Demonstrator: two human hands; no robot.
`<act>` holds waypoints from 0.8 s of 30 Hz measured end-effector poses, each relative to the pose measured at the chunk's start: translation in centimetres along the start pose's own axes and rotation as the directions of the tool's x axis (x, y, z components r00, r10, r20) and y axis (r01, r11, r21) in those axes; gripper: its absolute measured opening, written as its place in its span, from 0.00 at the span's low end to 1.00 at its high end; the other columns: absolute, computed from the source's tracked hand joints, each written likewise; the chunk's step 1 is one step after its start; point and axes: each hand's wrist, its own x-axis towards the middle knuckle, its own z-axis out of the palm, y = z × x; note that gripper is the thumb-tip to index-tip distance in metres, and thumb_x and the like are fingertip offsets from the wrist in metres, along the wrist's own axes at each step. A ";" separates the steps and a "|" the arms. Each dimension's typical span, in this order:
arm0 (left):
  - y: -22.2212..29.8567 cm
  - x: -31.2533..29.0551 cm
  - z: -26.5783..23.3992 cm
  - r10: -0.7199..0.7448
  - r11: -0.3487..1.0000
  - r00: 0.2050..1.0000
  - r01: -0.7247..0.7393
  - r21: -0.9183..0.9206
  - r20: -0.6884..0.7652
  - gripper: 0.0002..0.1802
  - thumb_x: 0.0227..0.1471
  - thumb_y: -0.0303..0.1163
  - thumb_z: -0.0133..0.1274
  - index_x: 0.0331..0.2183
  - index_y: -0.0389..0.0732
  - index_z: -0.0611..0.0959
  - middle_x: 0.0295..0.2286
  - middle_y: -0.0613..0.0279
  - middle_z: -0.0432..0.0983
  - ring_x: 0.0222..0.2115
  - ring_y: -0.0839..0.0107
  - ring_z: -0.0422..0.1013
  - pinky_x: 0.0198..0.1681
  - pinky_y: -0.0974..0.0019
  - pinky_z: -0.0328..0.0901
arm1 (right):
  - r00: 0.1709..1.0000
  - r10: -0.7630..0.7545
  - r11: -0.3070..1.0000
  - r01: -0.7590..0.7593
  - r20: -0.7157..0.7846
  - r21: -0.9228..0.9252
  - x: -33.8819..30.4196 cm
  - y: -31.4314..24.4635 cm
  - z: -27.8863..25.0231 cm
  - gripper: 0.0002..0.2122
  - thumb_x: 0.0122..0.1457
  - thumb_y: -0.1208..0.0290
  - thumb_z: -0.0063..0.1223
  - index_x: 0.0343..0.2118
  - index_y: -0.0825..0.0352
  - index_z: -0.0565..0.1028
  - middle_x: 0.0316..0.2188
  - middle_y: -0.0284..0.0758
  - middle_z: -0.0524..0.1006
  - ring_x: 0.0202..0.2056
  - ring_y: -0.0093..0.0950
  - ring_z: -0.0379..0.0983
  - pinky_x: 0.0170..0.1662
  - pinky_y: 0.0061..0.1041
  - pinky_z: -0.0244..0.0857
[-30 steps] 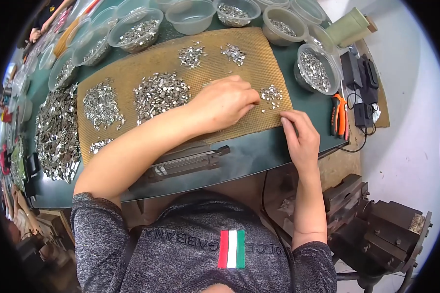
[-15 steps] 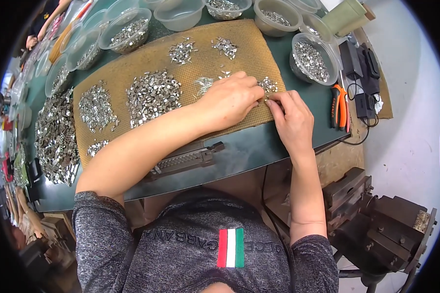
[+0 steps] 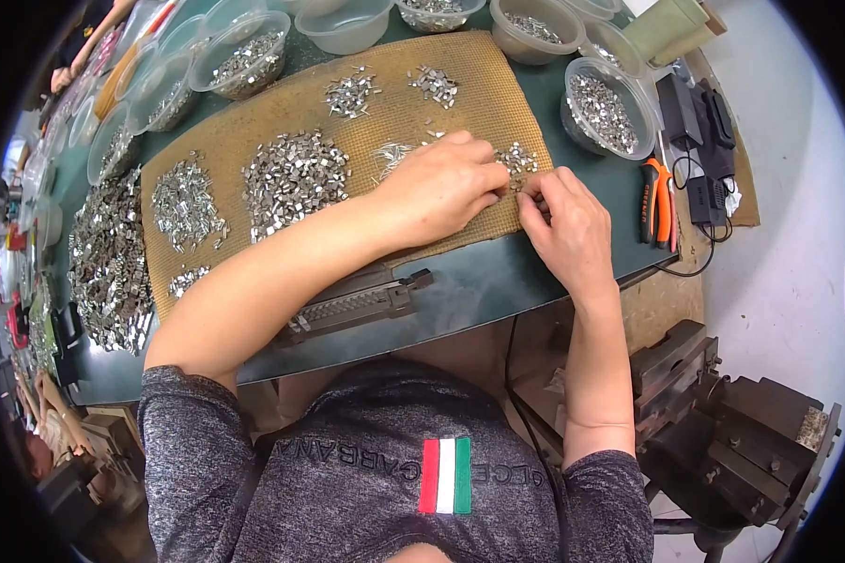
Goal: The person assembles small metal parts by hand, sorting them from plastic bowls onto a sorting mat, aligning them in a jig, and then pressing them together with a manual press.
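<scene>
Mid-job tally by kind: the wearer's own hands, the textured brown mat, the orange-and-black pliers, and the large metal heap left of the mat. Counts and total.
Own hands: 2 (left hand, right hand)
Textured brown mat: 1
Orange-and-black pliers: 1
Large metal heap left of the mat: 1
Total: 5

Lettering [image 3: 336, 454] stands on the grey shirt [image 3: 347, 511] and orange pliers [image 3: 664, 206].

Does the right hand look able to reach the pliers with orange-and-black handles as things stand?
Likely yes: the pliers lie on the green tabletop to the right of the right hand, and nothing visible stands between them.
</scene>
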 end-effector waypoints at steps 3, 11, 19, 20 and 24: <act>0.1 -0.4 0.0 -0.017 0.998 1.000 0.017 0.056 0.004 0.07 0.55 0.33 0.60 0.35 0.42 0.83 0.33 0.61 0.74 0.40 0.58 0.71 0.42 0.55 0.70 | 0.999 0.053 0.995 -0.053 0.002 0.084 -0.1 -0.3 0.1 0.04 0.56 0.74 0.62 0.31 0.65 0.77 0.28 0.35 0.75 0.31 0.38 0.76 0.35 0.37 0.70; -0.2 -1.2 -0.1 0.005 0.996 0.999 -0.002 0.087 -0.032 0.06 0.56 0.32 0.58 0.35 0.40 0.81 0.34 0.59 0.73 0.40 0.57 0.70 0.42 0.55 0.70 | 0.995 0.076 0.995 -0.072 -0.062 0.069 -0.2 -1.6 1.0 0.04 0.55 0.74 0.63 0.31 0.64 0.78 0.28 0.35 0.76 0.30 0.38 0.76 0.35 0.37 0.70; -0.2 -0.8 -0.2 0.007 0.995 1.000 -0.010 0.102 0.021 0.06 0.56 0.32 0.57 0.34 0.40 0.81 0.34 0.59 0.73 0.40 0.57 0.71 0.41 0.55 0.71 | 0.995 0.073 0.994 -0.078 -0.068 -0.072 0.1 -1.7 1.2 0.04 0.55 0.74 0.62 0.28 0.65 0.76 0.27 0.36 0.76 0.31 0.39 0.76 0.36 0.38 0.70; -0.1 -0.9 -0.2 0.004 0.994 1.000 -0.006 0.110 0.013 0.06 0.56 0.32 0.57 0.34 0.40 0.81 0.34 0.59 0.73 0.41 0.58 0.71 0.41 0.55 0.71 | 0.997 0.063 0.996 -0.066 -0.051 -0.067 0.0 -1.7 0.9 0.03 0.55 0.75 0.61 0.28 0.65 0.77 0.28 0.36 0.76 0.31 0.39 0.76 0.36 0.38 0.70; 0.1 -0.8 0.0 -0.010 0.992 1.000 0.010 0.127 -0.004 0.06 0.57 0.31 0.57 0.34 0.39 0.81 0.34 0.59 0.73 0.41 0.58 0.70 0.42 0.55 0.71 | 0.997 0.052 0.999 -0.051 -0.055 0.019 -0.8 -1.2 0.2 0.02 0.56 0.77 0.60 0.32 0.65 0.79 0.30 0.36 0.77 0.32 0.39 0.76 0.37 0.38 0.71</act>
